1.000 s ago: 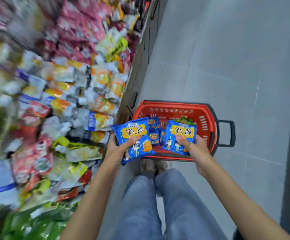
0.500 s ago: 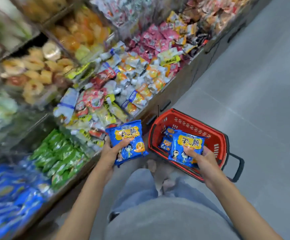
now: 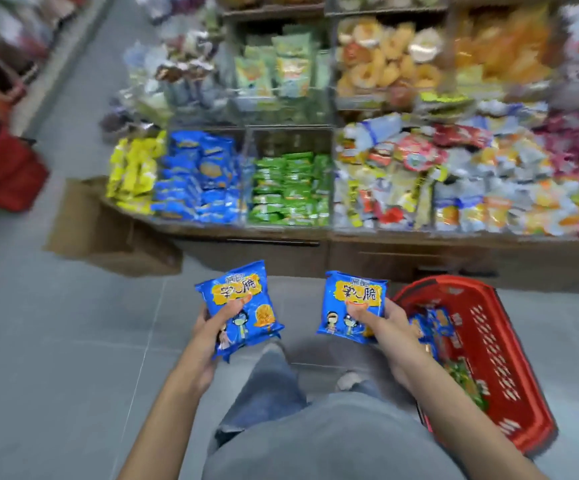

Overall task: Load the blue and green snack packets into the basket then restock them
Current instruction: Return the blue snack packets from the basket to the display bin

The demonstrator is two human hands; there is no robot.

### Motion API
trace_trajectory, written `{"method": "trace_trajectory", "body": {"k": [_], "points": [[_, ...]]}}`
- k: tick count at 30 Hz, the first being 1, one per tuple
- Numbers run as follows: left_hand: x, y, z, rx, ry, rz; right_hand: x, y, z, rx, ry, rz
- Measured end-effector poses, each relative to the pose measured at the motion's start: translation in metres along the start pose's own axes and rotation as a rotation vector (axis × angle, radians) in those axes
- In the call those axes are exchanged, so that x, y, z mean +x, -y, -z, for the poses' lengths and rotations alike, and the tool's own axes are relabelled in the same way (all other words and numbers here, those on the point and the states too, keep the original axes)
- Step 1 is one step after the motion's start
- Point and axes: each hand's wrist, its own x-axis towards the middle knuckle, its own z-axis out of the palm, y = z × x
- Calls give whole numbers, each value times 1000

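Both left hand (image 3: 211, 332) and right hand (image 3: 390, 329) fingers (image 3: 237, 303) still pinch blue packets (image 3: 258, 318), now facing the shelf (image 3: 419, 245)

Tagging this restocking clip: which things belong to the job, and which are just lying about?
Job: left hand, gripping left blue packet; right hand, gripping right blue packet; red basket; blue packets bin; green packets bin.
Lying about: cardboard box on the floor; yellow packets; ring-shaped snacks.

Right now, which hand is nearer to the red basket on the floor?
Right. The right hand holds a blue packet right beside the red basket, by its rim; the left hand holds a second blue packet farther off, across the person's legs.
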Motion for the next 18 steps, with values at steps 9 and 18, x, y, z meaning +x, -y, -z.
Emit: {"method": "trace_trajectory", "body": {"k": [9, 18], "points": [[13, -32, 137, -122, -127, -17, 31, 5, -149, -151, 143, -31], [73, -82, 197, -94, -110, 26, 50, 9, -223, -120, 66, -126]]}}
